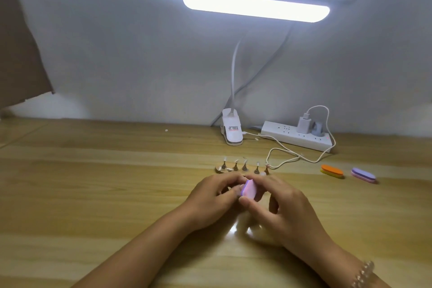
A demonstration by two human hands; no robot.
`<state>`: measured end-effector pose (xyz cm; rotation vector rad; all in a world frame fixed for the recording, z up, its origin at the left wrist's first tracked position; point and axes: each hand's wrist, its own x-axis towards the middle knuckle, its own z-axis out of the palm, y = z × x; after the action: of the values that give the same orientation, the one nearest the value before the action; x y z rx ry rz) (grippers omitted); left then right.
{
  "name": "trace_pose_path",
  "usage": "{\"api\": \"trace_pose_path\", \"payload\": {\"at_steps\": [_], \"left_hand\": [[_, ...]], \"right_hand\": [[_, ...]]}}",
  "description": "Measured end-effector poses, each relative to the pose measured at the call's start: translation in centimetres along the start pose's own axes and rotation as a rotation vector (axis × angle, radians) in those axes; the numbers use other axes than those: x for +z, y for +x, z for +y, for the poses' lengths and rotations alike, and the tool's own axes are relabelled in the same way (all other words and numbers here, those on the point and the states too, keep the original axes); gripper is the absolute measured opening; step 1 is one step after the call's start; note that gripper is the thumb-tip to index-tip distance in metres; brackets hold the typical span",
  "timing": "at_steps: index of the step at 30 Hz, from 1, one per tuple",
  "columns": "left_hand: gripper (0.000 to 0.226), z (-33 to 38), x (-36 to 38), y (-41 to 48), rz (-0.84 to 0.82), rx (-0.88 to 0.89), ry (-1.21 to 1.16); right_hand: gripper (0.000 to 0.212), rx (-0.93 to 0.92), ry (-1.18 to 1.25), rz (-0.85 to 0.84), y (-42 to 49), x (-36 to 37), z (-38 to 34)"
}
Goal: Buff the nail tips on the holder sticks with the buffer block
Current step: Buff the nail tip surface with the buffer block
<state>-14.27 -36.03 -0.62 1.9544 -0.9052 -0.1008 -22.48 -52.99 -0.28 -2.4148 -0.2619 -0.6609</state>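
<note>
We pinch the buffer block [249,190] in our right hand [280,208]; our left hand [210,196] curls just beside it, and we cannot tell its grip.

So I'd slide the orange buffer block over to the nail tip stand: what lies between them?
Head view: a loop of white charger cable lies between the nail tip stand and the orange buffer block, otherwise bare table.

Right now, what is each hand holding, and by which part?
The right hand pinches the pink buffer block by its ends. The left hand curls beside it; its hold is hidden.
</note>
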Motion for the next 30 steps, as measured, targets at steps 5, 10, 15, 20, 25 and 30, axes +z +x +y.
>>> {"api": "trace_pose_path", "payload": {"at_steps": [5,10,15,20,25,30], "left_hand": [[0.029,0.6,0.4,-0.2,-0.037,-0.004,0.051],[0.02,0.0,0.3,0.2,-0.013,0.0,-0.048],[0.016,0.0,0.5,0.0,-0.024,-0.007,-0.192],[0.014,-0.4,0.7,0.2,0.007,-0.015,-0.208],[0.022,-0.3,0.6,0.2,0.007,-0.013,-0.186],[0.019,-0.6,0.4,0.3,-0.003,-0.012,-0.153]], "right_hand": [[0.037,0.148,0.096,0.077,0.9,-0.2,0.7],[0.038,0.02,-0.008,0.03,0.3,0.2,-0.3],[0.042,0.156,0.179,0.179,1.0,-0.4,0.6],[0.024,0.099,0.127,0.255,0.4,-0.5,0.0],[0.028,0.039,-0.008,0.088,0.3,0.2,-0.5],[0.026,0.049,-0.012,0.137,0.3,-0.1,-0.1]]}}
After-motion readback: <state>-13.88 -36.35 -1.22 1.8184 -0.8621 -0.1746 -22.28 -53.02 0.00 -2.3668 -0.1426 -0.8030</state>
